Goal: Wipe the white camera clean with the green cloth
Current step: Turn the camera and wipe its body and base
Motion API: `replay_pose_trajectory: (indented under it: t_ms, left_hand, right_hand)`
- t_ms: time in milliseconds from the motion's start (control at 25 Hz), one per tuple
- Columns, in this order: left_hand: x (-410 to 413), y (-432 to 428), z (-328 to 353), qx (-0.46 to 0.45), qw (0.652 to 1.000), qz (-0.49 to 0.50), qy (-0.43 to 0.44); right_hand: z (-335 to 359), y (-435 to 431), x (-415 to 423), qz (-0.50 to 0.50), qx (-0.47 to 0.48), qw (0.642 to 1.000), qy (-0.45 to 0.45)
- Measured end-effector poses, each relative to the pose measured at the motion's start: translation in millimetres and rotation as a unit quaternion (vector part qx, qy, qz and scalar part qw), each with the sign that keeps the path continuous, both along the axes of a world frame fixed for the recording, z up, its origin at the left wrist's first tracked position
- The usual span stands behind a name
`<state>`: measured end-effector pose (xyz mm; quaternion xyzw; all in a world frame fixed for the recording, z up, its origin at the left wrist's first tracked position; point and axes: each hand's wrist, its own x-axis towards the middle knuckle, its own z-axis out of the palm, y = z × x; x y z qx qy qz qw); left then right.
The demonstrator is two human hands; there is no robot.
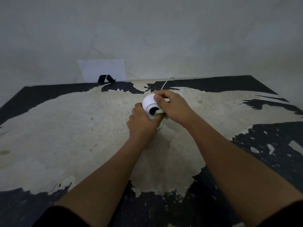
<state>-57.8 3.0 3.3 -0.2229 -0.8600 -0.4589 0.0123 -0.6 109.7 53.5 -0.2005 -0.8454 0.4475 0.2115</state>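
Note:
The white camera (148,102), round with a black lens facing me, sits near the middle of the worn table. My left hand (141,123) is wrapped around its lower body from the left. My right hand (172,107) holds the pale green cloth (161,119) against the camera's right side, thumb on top of the dome. Only small bits of the cloth show beneath the right hand. A thin white cable (165,83) runs from behind the camera to the table's back edge.
The table top (65,128) is pale with peeling black patches around its edges. A white sheet (101,69) with a black mark leans on the grey wall at the back left.

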Motion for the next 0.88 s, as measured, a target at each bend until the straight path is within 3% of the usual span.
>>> replay_pose_trajectory:
  t_ms: [160, 360, 600, 720, 880]
  left_hand:
    - [-7, -9, -5, 0.007, 0.999, -0.053, -0.012]
    - [-21, -31, -2, -0.028, 0.99, -0.137, 0.004]
    - [-18, -46, 3, -0.036, 0.989, -0.14, -0.018]
    - [-13, -52, 1, -0.012, 0.99, -0.139, -0.01]
    - [-9, -59, 5, 0.008, 0.974, -0.225, -0.034]
  right_hand:
    - [-3, 1, 2, 0.02, -0.021, 1.0, 0.003]
    - [-14, 0, 21, 0.084, -0.027, 0.994, -0.063]
    - [-37, -20, 35, -0.039, 0.111, 0.979, -0.166]
    - [-45, -29, 40, -0.051, 0.137, 0.982, -0.123]
    - [-56, -20, 36, -0.018, 0.168, 0.982, -0.08]
